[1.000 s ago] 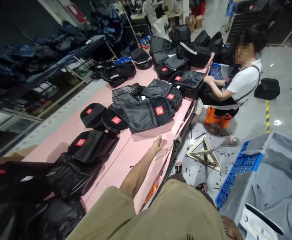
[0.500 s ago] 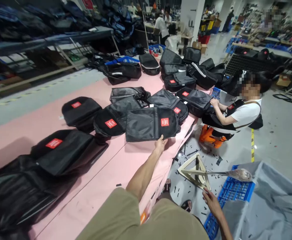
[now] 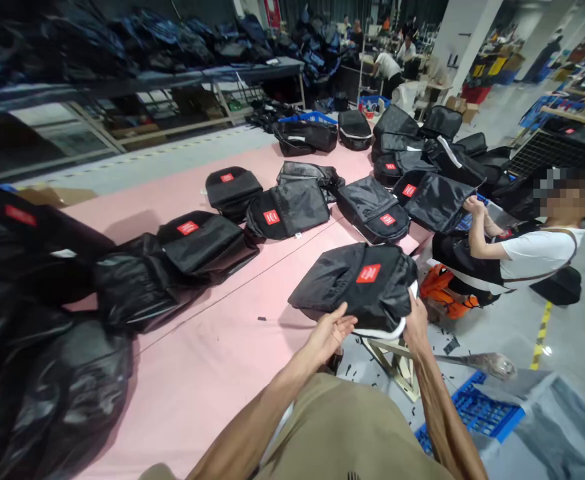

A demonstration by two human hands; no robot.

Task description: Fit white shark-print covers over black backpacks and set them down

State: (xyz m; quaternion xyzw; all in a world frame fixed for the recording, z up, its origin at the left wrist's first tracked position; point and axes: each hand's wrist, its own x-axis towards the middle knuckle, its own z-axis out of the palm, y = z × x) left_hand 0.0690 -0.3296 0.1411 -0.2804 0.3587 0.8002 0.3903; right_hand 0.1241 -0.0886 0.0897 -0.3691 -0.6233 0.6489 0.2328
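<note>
A black bag (image 3: pixel 339 277) with a red label and white edging lies at the near edge of the pink-covered table (image 3: pixel 212 373), its right end out over the edge. My right hand (image 3: pixel 416 323) grips the white-trimmed right end of this bag. Against the bag's near side is my left hand (image 3: pixel 331 333), palm turned up, thumb and fingers stretched out and not wrapped round it. Just beyond lie more black bags with red labels, among them one bag (image 3: pixel 372 208) and another bag (image 3: pixel 292 210).
More black bags (image 3: pixel 207 243) lie along the table's left, with a large dark pile (image 3: pixel 62 373) nearest me. A co-worker (image 3: pixel 537 257) handles a bag at right. Below stand a metal triangular frame (image 3: pixel 397 370) and a blue crate (image 3: pixel 487 407) with grey lining.
The bag has come away from the others, toward me and the table edge. My right hand has risen from beside the crate to grip it. The view has swung left.
</note>
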